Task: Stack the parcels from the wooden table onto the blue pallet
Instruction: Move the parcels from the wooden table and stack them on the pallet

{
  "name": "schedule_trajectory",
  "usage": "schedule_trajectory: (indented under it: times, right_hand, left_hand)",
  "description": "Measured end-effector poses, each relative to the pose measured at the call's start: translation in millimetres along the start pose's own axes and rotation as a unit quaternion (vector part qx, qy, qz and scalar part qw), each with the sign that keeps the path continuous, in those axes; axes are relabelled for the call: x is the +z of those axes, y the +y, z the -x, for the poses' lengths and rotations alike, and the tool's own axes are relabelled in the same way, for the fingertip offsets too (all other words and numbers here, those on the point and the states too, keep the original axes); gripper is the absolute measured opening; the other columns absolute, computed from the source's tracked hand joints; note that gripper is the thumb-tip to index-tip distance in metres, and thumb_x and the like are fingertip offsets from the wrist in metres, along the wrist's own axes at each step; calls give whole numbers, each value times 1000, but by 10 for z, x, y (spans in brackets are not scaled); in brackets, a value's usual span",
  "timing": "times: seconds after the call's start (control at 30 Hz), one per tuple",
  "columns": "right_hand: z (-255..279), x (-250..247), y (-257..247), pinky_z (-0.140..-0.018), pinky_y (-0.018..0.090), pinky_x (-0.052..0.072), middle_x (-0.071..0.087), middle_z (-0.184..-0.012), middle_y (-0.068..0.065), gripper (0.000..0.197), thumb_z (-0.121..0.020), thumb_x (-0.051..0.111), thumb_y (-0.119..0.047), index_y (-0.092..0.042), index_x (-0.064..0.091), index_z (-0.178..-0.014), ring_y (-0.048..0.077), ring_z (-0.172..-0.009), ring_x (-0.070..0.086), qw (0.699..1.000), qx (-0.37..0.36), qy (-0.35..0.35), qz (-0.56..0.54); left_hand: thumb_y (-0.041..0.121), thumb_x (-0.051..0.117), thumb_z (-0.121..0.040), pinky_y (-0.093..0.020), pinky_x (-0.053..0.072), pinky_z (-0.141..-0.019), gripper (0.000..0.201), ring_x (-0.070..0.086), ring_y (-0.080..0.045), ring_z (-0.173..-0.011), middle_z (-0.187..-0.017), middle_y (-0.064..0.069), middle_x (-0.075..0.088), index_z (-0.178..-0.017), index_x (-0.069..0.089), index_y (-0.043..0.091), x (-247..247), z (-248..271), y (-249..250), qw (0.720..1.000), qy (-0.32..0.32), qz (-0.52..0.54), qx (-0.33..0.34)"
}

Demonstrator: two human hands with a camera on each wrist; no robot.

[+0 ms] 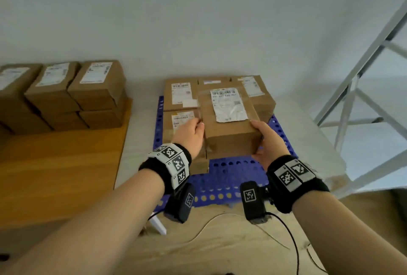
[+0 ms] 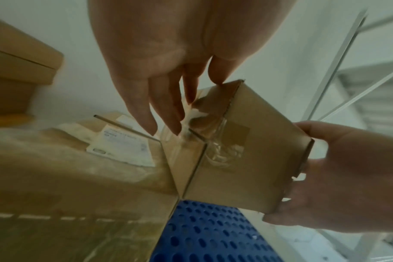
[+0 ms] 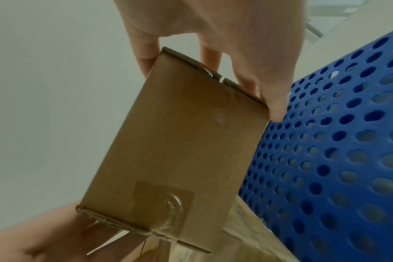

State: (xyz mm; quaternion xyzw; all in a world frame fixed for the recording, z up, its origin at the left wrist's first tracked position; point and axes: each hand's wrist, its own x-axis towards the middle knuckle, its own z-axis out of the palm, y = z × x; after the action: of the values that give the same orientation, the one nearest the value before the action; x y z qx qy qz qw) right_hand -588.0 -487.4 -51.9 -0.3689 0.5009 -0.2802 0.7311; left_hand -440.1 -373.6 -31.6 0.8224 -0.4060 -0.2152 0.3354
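Observation:
I hold a brown cardboard parcel (image 1: 229, 120) with a white label between both hands, in the air just above the blue perforated pallet (image 1: 226, 175). My left hand (image 1: 198, 126) grips its left side, thumb at the top edge and fingers (image 2: 166, 113) down the taped side. My right hand (image 1: 258, 140) grips the right side, thumb on top and fingers (image 3: 269, 95) along the far edge. From below, the parcel's underside (image 3: 180, 141) shows clear of the pallet (image 3: 337, 150). Several parcels (image 1: 180, 96) lie on the pallet behind and left of it.
At the left, the wooden table (image 1: 55, 164) carries stacked parcels (image 1: 66, 96) along its far side. A parcel on the pallet (image 2: 79, 186) lies directly left of the held one. A grey metal frame (image 1: 356, 98) stands at the right. Cables run across the floor near me.

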Motion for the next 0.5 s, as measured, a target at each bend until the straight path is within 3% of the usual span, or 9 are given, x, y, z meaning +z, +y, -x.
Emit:
schedule_trajectory:
  times: [0.1, 0.17, 0.23, 0.3, 0.43, 0.5]
  right_hand:
    - [-120, -153, -18, -85, 41, 53, 59, -103, 0, 32, -83, 68, -32, -21, 54, -109, 23, -97, 59, 1000, 21, 4, 4]
    - [-196, -265, -18, -89, 42, 52, 59, -106, -1, 35, -82, 68, -34, -22, 54, -111, 24, -100, 59, 1000, 25, 2, 13]
    - [-260, -387, -4, -92, 44, 50, 58, -110, -1, 39, -80, 69, -37, -24, 54, -114, 25, -105, 57, 999, 30, 4, 28]
    - [-323, -481, 25, -92, 43, 50, 57, -106, -2, 37, -81, 68, -37, -24, 54, -112, 24, -103, 56, 998, 39, 11, 37]
    - [-428, -544, 151, -91, 41, 50, 58, -104, -2, 25, -83, 68, -36, -26, 55, -102, 20, -96, 56, 997, 64, 13, 50]
    - [-486, -516, 227, -87, 39, 50, 58, -102, -3, 29, -84, 67, -35, -25, 55, -108, 18, -94, 56, 996, 72, 6, 52]
  left_hand:
    - [15, 35, -100, -17, 34, -84, 38, 53, -22, -116, -133, -8, 52, -136, 44, 10, 95, -7, 49, 999, -2, -51, -19]
    - [14, 38, -98, -23, 36, -95, 41, 48, -25, -123, -139, -10, 46, -139, 41, 13, 169, -55, 21, 995, -19, -87, -46]
    - [17, 41, -95, -34, 35, -106, 45, 43, -29, -128, -142, -11, 43, -140, 40, 15, 284, -120, -37, 987, -43, -137, -73]
    - [20, 42, -92, -40, 37, -106, 47, 43, -31, -126, -139, -12, 44, -139, 41, 16, 391, -173, -87, 974, -61, -198, -87]
    - [21, 44, -92, -40, 33, -109, 47, 38, -32, -130, -144, -10, 38, -139, 41, 18, 487, -188, -147, 960, -78, -259, -66]
    - [17, 43, -93, -37, 32, -110, 47, 38, -27, -131, -145, -7, 39, -140, 39, 16, 506, -174, -176, 963, -79, -250, -57]
